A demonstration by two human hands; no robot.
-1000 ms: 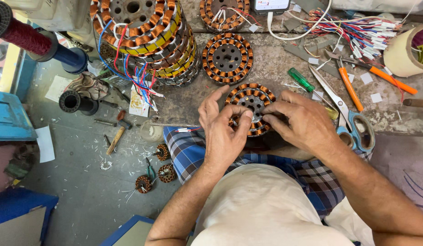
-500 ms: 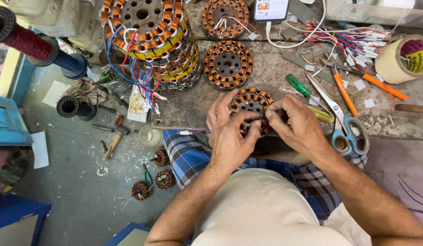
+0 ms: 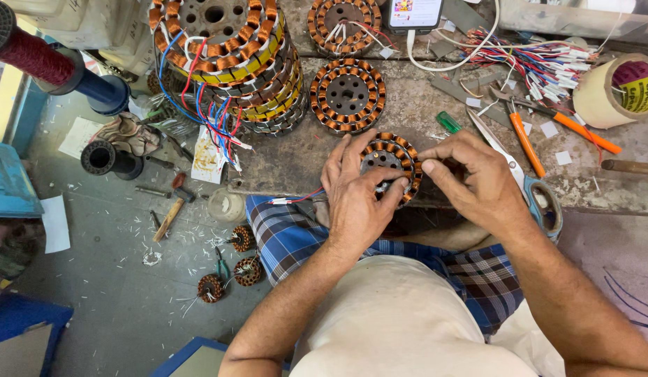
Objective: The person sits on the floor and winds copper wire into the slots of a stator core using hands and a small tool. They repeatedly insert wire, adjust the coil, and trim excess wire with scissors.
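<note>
Head view: a copper-wound stator (image 3: pixel 392 162) is held at the near edge of the surface (image 3: pixel 303 164), the left hand (image 3: pixel 357 202) spread over its near side with the fingers clamped on the rim, the right hand (image 3: pixel 477 183) pinching its right edge with thumb and forefinger pressed together on a winding. A slip is judged possible, since the stator sits right at the edge above the lap; it could drop to the floor (image 3: pixel 114 293) if the grip is eased. The thin copper could be nicked or bent by too hard a pinch, and the red lead (image 3: pixel 296 199) trailing off to the left could be snagged. The surface is worn, stained and crowded: a stack of stators (image 3: pixel 226 56) with coloured leads at far left, two more stators (image 3: pixel 347 95) beyond the hands, scissors (image 3: pixel 519 174), orange-handled tools (image 3: pixel 526 143), a tape roll (image 3: pixel 628 89). The floor is littered with wire clippings, small coils (image 3: pixel 230 269) and a hammer (image 3: pixel 172 209).
</note>
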